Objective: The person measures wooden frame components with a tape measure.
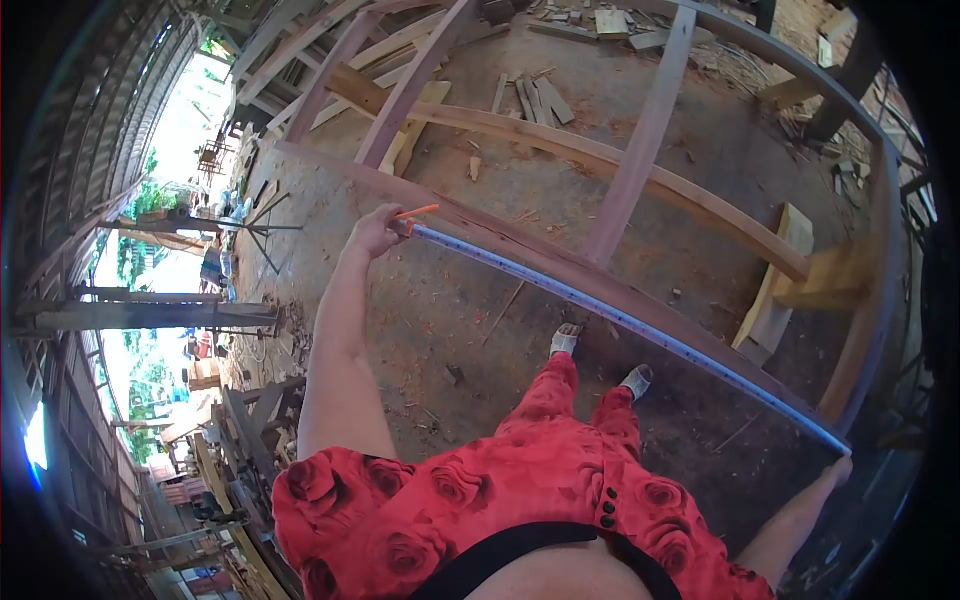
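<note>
A long whitish-blue tape measure is stretched between my two hands, along the near side of a reddish wooden beam. My left hand is closed on one end of the tape, and a thin orange pencil sticks out from the same fingers. At the lower right, my right hand is closed at the tape's other end, by the corner of the wooden frame. That beam forms the near side of the frame, whose crosspiece runs away from me.
A lighter timber passes beneath the crosspieces. Blocks stand under the frame's right part. Offcuts lie on the dirty floor. Stacked lumber and posts stand to the left. My feet are close to the beam.
</note>
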The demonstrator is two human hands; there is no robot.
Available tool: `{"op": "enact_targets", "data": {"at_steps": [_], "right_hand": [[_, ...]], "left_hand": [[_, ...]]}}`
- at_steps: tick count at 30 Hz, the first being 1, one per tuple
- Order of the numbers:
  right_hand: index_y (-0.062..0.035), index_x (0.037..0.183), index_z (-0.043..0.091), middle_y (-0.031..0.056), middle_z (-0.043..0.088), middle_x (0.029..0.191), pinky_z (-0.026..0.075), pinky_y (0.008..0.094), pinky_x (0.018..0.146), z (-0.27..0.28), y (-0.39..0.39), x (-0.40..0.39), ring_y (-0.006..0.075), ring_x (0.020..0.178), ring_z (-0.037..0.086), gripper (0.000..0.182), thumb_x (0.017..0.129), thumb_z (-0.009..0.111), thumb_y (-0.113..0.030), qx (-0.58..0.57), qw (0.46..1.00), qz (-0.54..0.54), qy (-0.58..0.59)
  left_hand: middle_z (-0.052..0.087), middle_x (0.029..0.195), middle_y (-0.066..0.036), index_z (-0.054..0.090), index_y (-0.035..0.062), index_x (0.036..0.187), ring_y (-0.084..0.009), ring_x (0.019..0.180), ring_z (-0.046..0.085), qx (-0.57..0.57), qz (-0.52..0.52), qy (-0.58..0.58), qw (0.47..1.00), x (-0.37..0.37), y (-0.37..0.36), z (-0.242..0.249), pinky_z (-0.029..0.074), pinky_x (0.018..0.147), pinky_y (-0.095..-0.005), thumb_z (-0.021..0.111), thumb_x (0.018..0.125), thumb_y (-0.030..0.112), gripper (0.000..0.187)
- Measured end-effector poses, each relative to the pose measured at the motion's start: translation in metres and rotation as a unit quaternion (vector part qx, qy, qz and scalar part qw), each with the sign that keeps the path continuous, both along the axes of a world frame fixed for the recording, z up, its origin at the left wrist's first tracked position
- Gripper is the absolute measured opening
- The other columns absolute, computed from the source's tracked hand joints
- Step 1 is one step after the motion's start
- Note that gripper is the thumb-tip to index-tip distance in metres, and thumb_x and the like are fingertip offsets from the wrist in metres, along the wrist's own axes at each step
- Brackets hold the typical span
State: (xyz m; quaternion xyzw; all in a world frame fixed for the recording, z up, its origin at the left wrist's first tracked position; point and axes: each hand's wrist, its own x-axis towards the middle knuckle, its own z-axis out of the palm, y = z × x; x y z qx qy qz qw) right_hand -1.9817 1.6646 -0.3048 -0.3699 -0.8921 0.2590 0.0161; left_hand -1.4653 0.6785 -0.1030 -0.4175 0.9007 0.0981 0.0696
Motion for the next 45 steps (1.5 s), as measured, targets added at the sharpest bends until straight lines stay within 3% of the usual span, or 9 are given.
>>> {"op": "enact_targets", "data": {"at_steps": [7, 11, 14, 17, 21, 37, 40, 42, 45], "right_hand": [[-0.0029, 0.112, 0.060, 0.0161, 0.058, 0.115, 0.042, 0.0367, 0.091, 0.013, 0.005, 0.001, 0.0290, 0.105, 0.055, 0.050, 0.086, 0.052, -0.045, -0.089, 0.995, -0.037, -0.017], [-0.0021, 0.112, 0.060, 0.0156, 0.058, 0.114, 0.041, 0.0359, 0.092, 0.019, -0.003, 0.006, 0.0282, 0.104, 0.054, 0.048, 0.084, 0.058, -0.042, -0.134, 0.987, -0.078, 0.044], [-0.0002, 0.111, 0.060, 0.0156, 0.059, 0.113, 0.042, 0.0351, 0.091, 0.029, -0.012, 0.009, 0.0274, 0.103, 0.055, 0.047, 0.084, 0.059, -0.038, -0.059, 0.997, -0.046, 0.008], [0.0014, 0.110, 0.060, 0.0153, 0.059, 0.112, 0.043, 0.0343, 0.089, 0.011, 0.004, 0.003, 0.0262, 0.102, 0.055, 0.046, 0.083, 0.061, -0.035, -0.126, 0.985, -0.095, 0.076], [0.0025, 0.110, 0.061, 0.0152, 0.059, 0.111, 0.044, 0.0347, 0.088, 0.024, -0.011, 0.009, 0.0258, 0.100, 0.056, 0.044, 0.083, 0.062, -0.033, -0.101, 0.989, -0.077, 0.081], [0.0035, 0.106, 0.062, 0.0138, 0.061, 0.104, 0.048, 0.0339, 0.082, 0.017, -0.002, 0.008, 0.0238, 0.092, 0.059, 0.038, 0.082, 0.064, -0.026, -0.178, 0.969, -0.111, 0.129], [0.0033, 0.106, 0.062, 0.0134, 0.062, 0.103, 0.048, 0.0340, 0.082, 0.000, 0.019, 0.001, 0.0237, 0.092, 0.059, 0.038, 0.082, 0.064, -0.027, -0.165, 0.975, -0.088, 0.117], [0.0032, 0.105, 0.062, 0.0133, 0.062, 0.103, 0.048, 0.0341, 0.082, -0.001, 0.025, -0.001, 0.0237, 0.092, 0.059, 0.038, 0.082, 0.064, -0.027, -0.146, 0.980, -0.075, 0.110], [0.0031, 0.105, 0.062, 0.0132, 0.062, 0.103, 0.048, 0.0337, 0.082, 0.003, 0.020, 0.000, 0.0238, 0.092, 0.059, 0.038, 0.082, 0.064, -0.028, -0.086, 0.990, -0.065, 0.087]], "left_hand": [[0.063, 0.104, -0.008, 0.059, 0.0136, 0.108, -0.0249, 0.099, 0.060, -0.019, -0.004, 0.016, 1.000, -0.017, -0.031, -0.003, 0.047, 0.085, -0.0347, 0.076, 0.067, 0.023, 0.045], [0.064, 0.102, -0.008, 0.060, 0.0144, 0.107, -0.0236, 0.097, 0.060, 0.023, 0.009, -0.002, 1.000, -0.038, -0.037, 0.004, 0.047, 0.085, -0.0346, 0.075, 0.068, 0.021, 0.042], [0.064, 0.101, -0.008, 0.061, 0.0139, 0.106, -0.0233, 0.096, 0.061, 0.014, 0.006, -0.017, 1.000, -0.039, -0.043, -0.005, 0.047, 0.085, -0.0348, 0.075, 0.068, 0.021, 0.040], [0.063, 0.105, -0.009, 0.059, 0.0130, 0.108, -0.0243, 0.100, 0.059, 0.020, 0.019, -0.033, 0.999, -0.029, -0.051, -0.004, 0.046, 0.086, -0.0350, 0.075, 0.066, 0.020, 0.046], [0.061, 0.108, -0.010, 0.057, 0.0112, 0.111, -0.0256, 0.103, 0.057, 0.010, 0.024, -0.110, 0.994, -0.021, -0.052, -0.002, 0.045, 0.088, -0.0354, 0.076, 0.061, 0.017, 0.054], [0.064, 0.093, -0.009, 0.057, 0.0090, 0.094, -0.0240, 0.092, 0.062, 0.037, 0.093, -0.037, 0.994, -0.010, -0.059, -0.051, 0.048, 0.080, -0.0342, 0.073, 0.057, 0.010, 0.041], [0.064, 0.090, -0.009, 0.056, 0.0082, 0.095, -0.0233, 0.083, 0.063, 0.035, 0.067, -0.011, 0.997, -0.013, -0.062, -0.057, 0.051, 0.069, -0.0340, 0.072, 0.058, 0.005, 0.040], [0.060, 0.085, -0.008, 0.055, 0.0040, 0.096, -0.0214, 0.073, 0.063, 0.128, 0.158, 0.028, 0.979, -0.022, -0.049, -0.048, 0.051, 0.052, -0.0311, 0.066, 0.057, -0.005, 0.041], [0.057, 0.086, -0.008, 0.055, 0.0019, 0.095, -0.0196, 0.065, 0.062, 0.224, 0.164, 0.083, 0.957, -0.019, -0.064, -0.055, 0.049, 0.044, -0.0287, 0.064, 0.057, -0.008, 0.041]]}}
